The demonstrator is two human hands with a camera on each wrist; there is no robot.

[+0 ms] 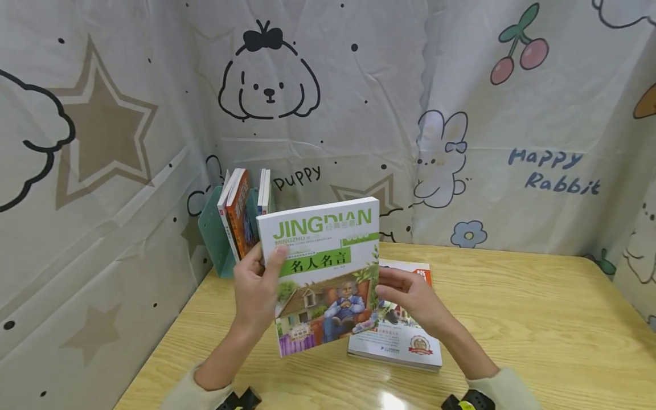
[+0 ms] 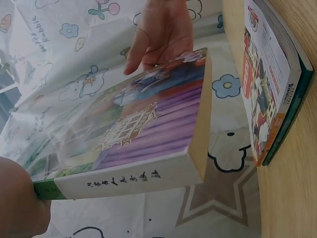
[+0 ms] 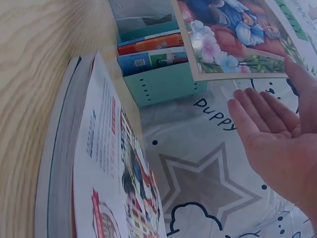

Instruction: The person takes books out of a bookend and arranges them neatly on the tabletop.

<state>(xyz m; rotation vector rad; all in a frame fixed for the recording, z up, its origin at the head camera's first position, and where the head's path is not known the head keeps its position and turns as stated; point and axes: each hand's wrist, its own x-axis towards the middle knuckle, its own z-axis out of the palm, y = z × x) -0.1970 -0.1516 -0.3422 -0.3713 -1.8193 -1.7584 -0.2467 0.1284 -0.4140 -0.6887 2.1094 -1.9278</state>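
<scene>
A white paperback book (image 1: 328, 279) with green lettering and a picture of a seated man is held up, front cover toward me. My left hand (image 1: 258, 290) grips it by the spine side, thumb on the cover and the other fingers behind. Beside the opposite edge is my right hand (image 1: 415, 296), palm turned up with fingers extended in the right wrist view. Its thumb (image 3: 299, 77) is at the book's edge; whether it touches is hard to tell. Below lie stacked books (image 1: 394, 344), the top one white, partly hidden by the held book and right hand.
At the back left corner of the wooden table (image 1: 512, 319), a teal bookend rack (image 1: 215, 233) holds several upright books (image 1: 238, 210). Printed cloth (image 1: 359, 114) hangs behind and at the sides.
</scene>
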